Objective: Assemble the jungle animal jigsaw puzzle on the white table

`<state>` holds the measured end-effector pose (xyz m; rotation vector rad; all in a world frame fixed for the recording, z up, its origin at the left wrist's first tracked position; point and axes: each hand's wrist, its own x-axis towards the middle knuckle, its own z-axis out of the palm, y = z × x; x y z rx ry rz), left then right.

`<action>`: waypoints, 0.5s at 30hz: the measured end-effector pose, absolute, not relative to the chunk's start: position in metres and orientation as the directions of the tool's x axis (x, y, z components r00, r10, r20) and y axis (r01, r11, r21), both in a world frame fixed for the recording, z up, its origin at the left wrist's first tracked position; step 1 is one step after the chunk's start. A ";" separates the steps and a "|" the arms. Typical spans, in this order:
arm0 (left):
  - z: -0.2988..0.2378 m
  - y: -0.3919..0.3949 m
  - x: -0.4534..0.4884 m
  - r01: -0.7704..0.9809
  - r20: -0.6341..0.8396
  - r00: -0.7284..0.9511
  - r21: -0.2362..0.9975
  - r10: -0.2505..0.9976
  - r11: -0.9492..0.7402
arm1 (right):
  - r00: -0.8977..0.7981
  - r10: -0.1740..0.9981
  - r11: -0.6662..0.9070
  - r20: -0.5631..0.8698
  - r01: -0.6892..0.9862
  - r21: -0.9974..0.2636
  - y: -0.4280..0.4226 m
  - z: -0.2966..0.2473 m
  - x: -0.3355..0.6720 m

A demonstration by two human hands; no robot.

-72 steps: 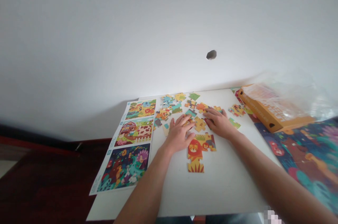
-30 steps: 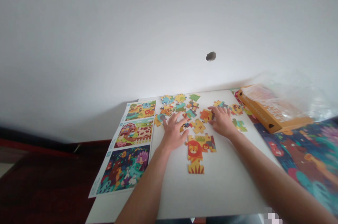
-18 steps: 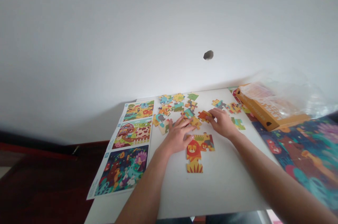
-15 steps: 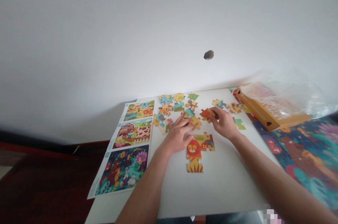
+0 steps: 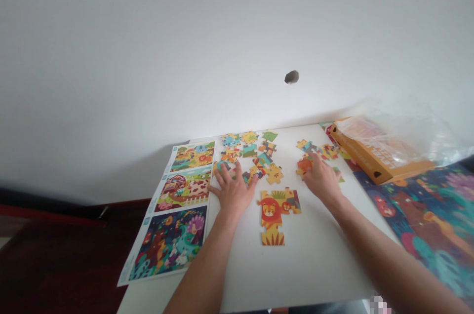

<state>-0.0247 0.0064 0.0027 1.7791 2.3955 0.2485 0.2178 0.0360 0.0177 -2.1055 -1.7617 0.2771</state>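
Sorting seems to be the step in hand, judging by how both hands rest among the loose pieces scattered across the far middle of the white table. At centre frame the left hand lies palm down with its fingers fanned wide, gripping nothing, the tips touching pieces at the left edge of the scatter. To its right, the right hand is also palm down, fingers stretched out together, with the tips on an orange piece. They look to be pressing or sliding it flat rather than pinching it, though the underside of the fingers is hidden. Between the wrists and nearer the lower edge sits the lion block, a few pieces already joined and apart from both hands. A picture sheet with three coloured scenes lies along the table's left edge. At the right of the frame are an orange box under crumpled plastic wrap and a finished puzzle. Joining the orange piece to the lion block would, by my reading, call for lifting or sliding it toward the lower centre, turning it until its tabs face the block's open edge, and checking the colours against the sheet.
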 end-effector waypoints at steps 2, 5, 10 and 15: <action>0.001 0.009 -0.024 0.946 0.001 -0.261 0.201 0.965 0.256 | 0.154 0.983 -0.097 0.096 0.892 -0.442 0.042 0.010 0.216; -0.001 0.011 -0.025 0.965 0.018 -0.174 0.204 0.985 0.167 | 0.048 0.985 0.051 0.168 0.838 -0.543 0.054 0.000 0.213; 0.000 0.010 -0.028 0.960 0.040 0.003 0.279 0.999 -0.014 | 0.000 0.960 0.208 0.278 0.666 -0.717 0.065 0.000 0.210; 0.003 0.010 -0.028 0.928 0.048 0.129 0.347 0.990 -0.138 | 0.362 0.863 0.052 0.353 0.631 -0.774 0.075 -0.004 0.234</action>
